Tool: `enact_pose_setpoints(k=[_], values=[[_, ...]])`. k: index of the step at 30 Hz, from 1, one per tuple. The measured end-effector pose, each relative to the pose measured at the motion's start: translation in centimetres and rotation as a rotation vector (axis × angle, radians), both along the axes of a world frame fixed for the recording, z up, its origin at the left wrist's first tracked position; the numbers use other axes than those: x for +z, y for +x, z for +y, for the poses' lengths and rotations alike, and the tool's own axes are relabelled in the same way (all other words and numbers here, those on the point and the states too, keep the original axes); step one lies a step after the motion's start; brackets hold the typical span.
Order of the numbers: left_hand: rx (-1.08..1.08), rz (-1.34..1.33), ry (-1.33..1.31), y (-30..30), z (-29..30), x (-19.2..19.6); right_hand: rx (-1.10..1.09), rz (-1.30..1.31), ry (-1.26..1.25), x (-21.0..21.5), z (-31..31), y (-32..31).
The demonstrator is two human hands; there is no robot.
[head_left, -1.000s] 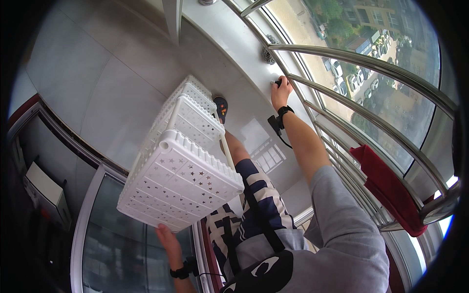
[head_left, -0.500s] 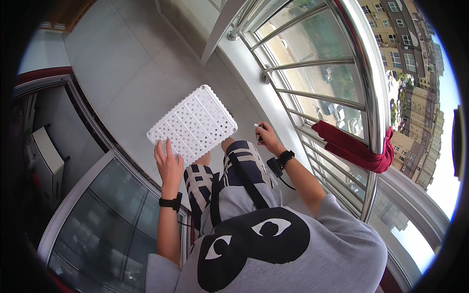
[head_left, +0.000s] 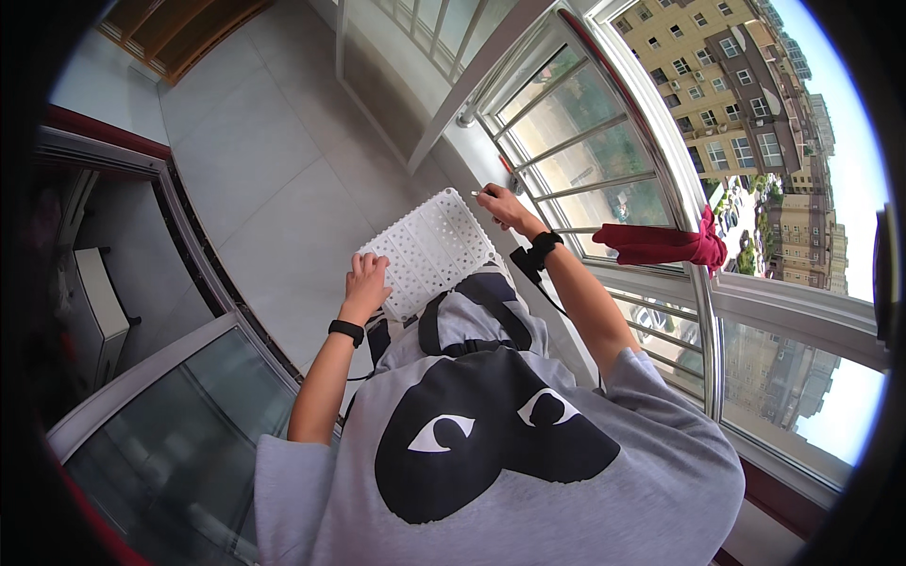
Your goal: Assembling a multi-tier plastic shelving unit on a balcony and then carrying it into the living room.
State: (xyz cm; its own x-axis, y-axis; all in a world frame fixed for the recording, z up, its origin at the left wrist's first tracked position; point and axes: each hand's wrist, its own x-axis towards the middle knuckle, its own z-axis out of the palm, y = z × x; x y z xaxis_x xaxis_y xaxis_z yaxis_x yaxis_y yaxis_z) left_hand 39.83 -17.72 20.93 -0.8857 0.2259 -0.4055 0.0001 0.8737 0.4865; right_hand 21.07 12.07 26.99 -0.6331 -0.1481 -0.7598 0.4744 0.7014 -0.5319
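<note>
Centrally, white perforated panel (head_left: 429,241): face-up in front of the person, above the tiled floor (head_left: 274,141); whatever lies beneath it is hidden from me.
Panel handling: under way, I judge; left hand placed on it, right hand apart from it; how much is left, I cannot tell.
Left hand (head_left: 366,283): panel's 8 o'clock edge, fingers bent and touching; whether this grip clamps or merely rests, unclear.
Right hand (head_left: 508,209): just off the panel's 2 o'clock edge; grip drawn together, pinching a small pale-tipped item (head_left: 476,194), kind indistinct.
Dark red cloth (head_left: 656,243): 3 o'clock, wrapped on the metal railing (head_left: 708,340).
</note>
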Motion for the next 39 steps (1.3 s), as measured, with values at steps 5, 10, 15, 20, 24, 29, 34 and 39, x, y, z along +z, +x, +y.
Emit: enact_pose_setpoints(k=[5,10,15,20,24,29,34,39], values=[[0.130,0.053,-0.019,0.6,0.4,-0.6,0.129,-0.129,0.089,-4.0,-1.8,-2.6],[0.219,0.072,-0.028,0.1,2.1,-1.0,0.422,0.226,0.107,-8.2,-1.8,-5.1],[0.331,0.100,-0.088,0.9,3.0,-1.2,0.682,0.420,0.229,-7.3,-4.0,-4.7],[0.377,0.128,-0.074,1.2,3.7,-1.5,0.776,0.454,0.300,-5.7,-5.1,-5.3],[0.382,0.144,-0.059,1.0,3.9,-1.3,1.044,0.546,0.380,-5.4,-6.0,-6.0],[0.441,0.113,-0.042,1.8,4.4,-2.0,1.149,0.588,0.459,-4.8,-6.9,-4.1],[0.465,0.124,-0.007,2.0,4.7,-1.9,1.135,0.573,0.505,-4.9,-7.0,-3.4],[0.467,0.147,0.002,2.2,4.7,-2.3,1.184,0.626,0.547,-5.7,-7.0,-3.6]])
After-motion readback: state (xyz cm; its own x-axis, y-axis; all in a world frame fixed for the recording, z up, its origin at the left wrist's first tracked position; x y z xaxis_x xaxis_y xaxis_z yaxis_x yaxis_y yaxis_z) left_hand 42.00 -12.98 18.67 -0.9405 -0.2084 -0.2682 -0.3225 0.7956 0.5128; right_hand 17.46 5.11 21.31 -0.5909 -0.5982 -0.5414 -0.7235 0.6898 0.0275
